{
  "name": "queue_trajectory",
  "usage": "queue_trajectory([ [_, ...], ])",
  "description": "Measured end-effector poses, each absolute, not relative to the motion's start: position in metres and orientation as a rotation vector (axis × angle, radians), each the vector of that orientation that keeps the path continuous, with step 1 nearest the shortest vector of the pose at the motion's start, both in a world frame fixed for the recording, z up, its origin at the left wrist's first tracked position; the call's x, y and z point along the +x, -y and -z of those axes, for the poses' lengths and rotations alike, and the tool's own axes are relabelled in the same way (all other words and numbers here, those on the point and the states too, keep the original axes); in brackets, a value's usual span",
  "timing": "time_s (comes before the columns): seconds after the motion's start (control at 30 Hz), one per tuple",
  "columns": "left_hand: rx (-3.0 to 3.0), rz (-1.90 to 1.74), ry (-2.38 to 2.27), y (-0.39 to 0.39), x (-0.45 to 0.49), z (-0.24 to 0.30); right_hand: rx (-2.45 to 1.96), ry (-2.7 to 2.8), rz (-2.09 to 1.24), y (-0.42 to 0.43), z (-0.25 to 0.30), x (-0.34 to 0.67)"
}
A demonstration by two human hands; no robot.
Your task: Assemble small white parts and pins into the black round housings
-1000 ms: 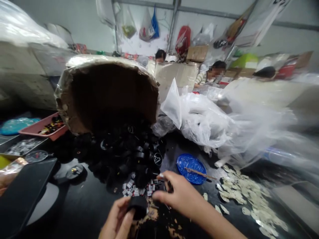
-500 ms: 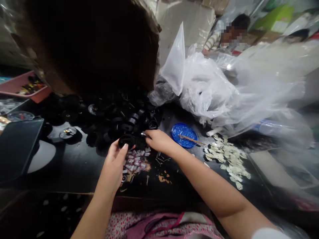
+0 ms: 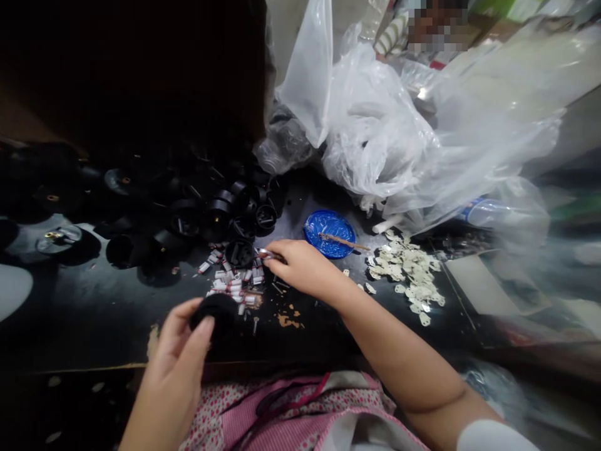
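Observation:
My left hand (image 3: 176,357) grips a round black plastic part (image 3: 213,311) near the table's front edge, above my lap. My right hand (image 3: 300,266) is closed in a pinch on a small shiny metal piece (image 3: 267,254), just right of a scatter of small white and red parts (image 3: 232,282) on the black table (image 3: 94,307). A heap of round black parts (image 3: 206,207) spills from a dark cardboard box (image 3: 131,69) behind them.
A blue dish (image 3: 328,225) with a thin brown stick sits right of my right hand. Pale flat tags (image 3: 408,275) lie further right. Crumpled clear plastic bags (image 3: 404,125) fill the back right. Another person sits at the top right.
My head has tilted further down. My left hand has pulled the black part back from the heap toward the table's front edge. My right hand stays by the small white parts.

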State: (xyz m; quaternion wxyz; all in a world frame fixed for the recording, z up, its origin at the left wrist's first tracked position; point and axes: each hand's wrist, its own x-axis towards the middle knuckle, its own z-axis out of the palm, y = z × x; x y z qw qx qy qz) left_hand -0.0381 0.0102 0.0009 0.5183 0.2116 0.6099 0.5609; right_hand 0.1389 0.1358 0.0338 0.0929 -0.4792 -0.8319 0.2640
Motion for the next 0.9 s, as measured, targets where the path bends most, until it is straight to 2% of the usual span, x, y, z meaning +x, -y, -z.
queue_trajectory([
  [0.13,0.386,-1.214,-1.477,0.008,-0.029,0.006,-1.306,2.518,-0.801,-0.141,-0.037,0.123],
  [0.33,0.306,-1.281,-1.249,-0.017,-0.026,0.004,-1.367,2.657,-0.624,-0.125,-0.034,0.137],
  [0.5,0.339,-1.46,-1.206,-0.033,-0.022,0.006,-1.454,2.671,-0.512,-0.11,-0.02,0.13],
  [0.6,0.313,-1.415,-1.221,-0.026,-0.019,0.007,-1.479,2.659,-0.495,-0.109,-0.019,0.126],
  [0.67,0.271,-1.358,-1.22,-0.019,-0.016,0.006,-1.486,2.619,-0.548,-0.107,-0.022,0.127],
  [0.83,0.157,-1.303,-1.09,-0.014,-0.007,0.002,-1.409,2.253,-1.043,-0.088,-0.032,0.138],
  [0.9,0.108,-1.267,-1.028,-0.014,-0.003,0.001,-1.427,2.177,-1.046,-0.078,-0.033,0.142],
])
